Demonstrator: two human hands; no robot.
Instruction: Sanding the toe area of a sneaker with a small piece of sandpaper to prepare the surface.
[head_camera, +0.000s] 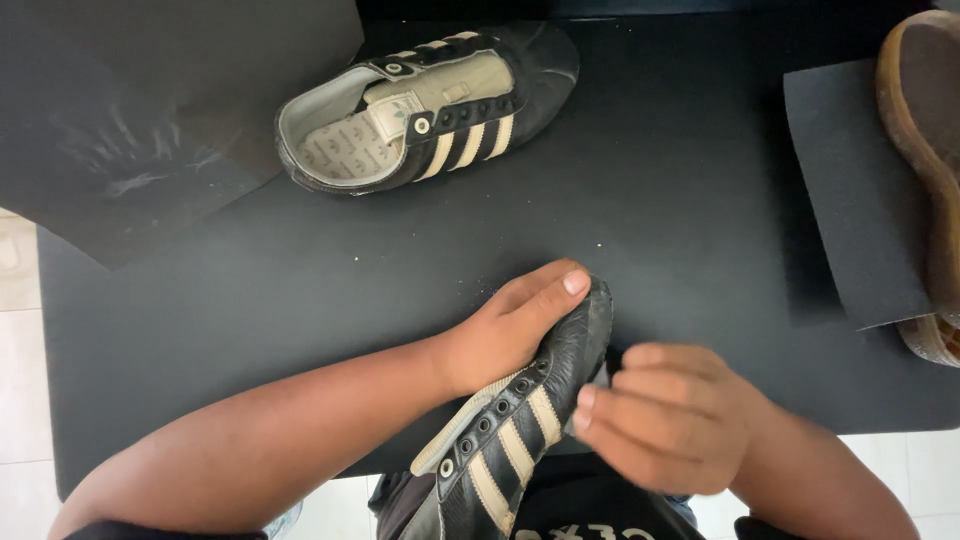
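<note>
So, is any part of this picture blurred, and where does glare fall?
Head view: the right hand is smeared by motion blur; the left hand and the shoe it holds look sharp. Soft sheen lies on that shoe's toe and on the other shoe farther up the black table; light is even, shadows faint.

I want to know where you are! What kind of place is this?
Probably a shoe repair or cleaning bench. A black mat covers the table, sandpaper sheets lie on it, and the left hand and right hand hold a worn black striped shoe; its pair waits nearby.
</note>
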